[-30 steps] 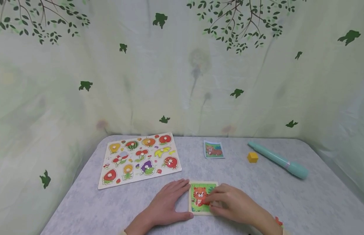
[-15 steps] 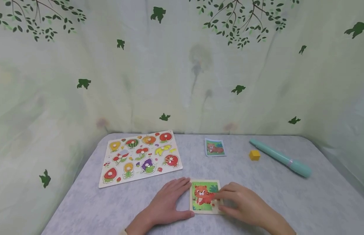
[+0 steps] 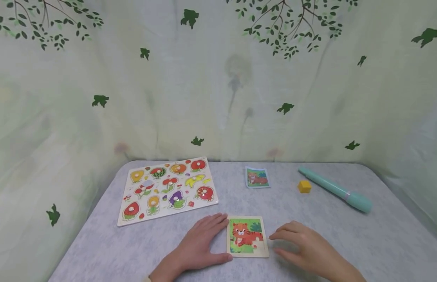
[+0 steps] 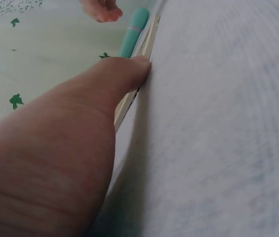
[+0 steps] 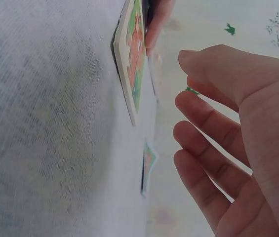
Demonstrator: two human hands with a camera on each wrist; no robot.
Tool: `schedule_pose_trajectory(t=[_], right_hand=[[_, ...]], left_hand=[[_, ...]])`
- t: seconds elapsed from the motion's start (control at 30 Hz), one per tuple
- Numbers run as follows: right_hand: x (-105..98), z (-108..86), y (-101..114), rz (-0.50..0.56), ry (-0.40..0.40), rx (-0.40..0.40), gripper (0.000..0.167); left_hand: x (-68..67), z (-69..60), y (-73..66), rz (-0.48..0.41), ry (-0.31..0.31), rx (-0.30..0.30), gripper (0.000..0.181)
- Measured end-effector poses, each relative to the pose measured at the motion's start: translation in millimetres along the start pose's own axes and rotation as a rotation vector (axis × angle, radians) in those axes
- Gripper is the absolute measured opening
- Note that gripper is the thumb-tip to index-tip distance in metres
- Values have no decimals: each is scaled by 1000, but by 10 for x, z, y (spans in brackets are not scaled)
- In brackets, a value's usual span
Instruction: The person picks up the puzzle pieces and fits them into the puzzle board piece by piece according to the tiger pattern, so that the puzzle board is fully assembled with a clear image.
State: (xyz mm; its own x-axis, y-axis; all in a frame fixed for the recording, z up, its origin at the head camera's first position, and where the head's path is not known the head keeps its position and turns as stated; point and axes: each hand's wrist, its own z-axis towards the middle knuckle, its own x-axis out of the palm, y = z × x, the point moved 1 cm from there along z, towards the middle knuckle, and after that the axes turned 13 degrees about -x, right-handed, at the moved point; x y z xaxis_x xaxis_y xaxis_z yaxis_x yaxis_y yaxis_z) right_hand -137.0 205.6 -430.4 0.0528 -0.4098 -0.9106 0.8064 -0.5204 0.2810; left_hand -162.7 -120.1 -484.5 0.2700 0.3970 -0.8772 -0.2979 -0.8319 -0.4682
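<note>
A small square jigsaw puzzle [image 3: 239,235] of an orange tiger lies flat near the table's front, in a pale wooden frame. Its lower right corner shows bare pale wood. My left hand [image 3: 204,243] rests at its left side, fingertips at the upper left corner and thumb [image 4: 137,69] at the lower left one. To the right of the frame, apart from it, my right hand [image 3: 304,246] hovers with loosely bent fingers. In the right wrist view those fingers [image 5: 198,136] hold nothing, and the puzzle's edge [image 5: 124,74] stands beyond them.
A fruit peg board [image 3: 169,190] lies at the back left. Behind the puzzle is a small animal picture [image 3: 257,178]. A yellow cube [image 3: 304,186] and a teal tapered stick [image 3: 334,188] lie at the back right. A printed curtain [image 3: 218,98] hangs behind the table.
My right hand has drawn off the puzzle to the right, so the tiger's hind part and the bare lower right corner now show. The left hand has stayed in place.
</note>
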Motion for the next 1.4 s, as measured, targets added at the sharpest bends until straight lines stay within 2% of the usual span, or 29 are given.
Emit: schedule_pose_trajectory(t=[0.13,0.33,0.57,0.77,0.87,1.13,1.4], right_hand=[[-21,-81,-3,-23,-40,12,26],[-26,-199,-45,-55,-153,-60,32],[-57,-310,-116,-60,-195,-19,36],[-114,-401,-200,-73,-244,-42,43],[-136,-443,-233,-72,-249,-36,43],[-213,-557,-324,-58,-205,-3,42],[-213,-674,-431,72,-167,-32,38]], left_hand=[[-8,5,-4,3,-9,5,94],[-8,12,-15,1,-13,10,93],[9,-11,-1,-5,-15,5,93],[22,1,3,-4,-22,8,93],[22,5,2,-3,-23,10,93],[8,33,-23,1,-11,11,93],[10,14,-10,1,-5,3,93]])
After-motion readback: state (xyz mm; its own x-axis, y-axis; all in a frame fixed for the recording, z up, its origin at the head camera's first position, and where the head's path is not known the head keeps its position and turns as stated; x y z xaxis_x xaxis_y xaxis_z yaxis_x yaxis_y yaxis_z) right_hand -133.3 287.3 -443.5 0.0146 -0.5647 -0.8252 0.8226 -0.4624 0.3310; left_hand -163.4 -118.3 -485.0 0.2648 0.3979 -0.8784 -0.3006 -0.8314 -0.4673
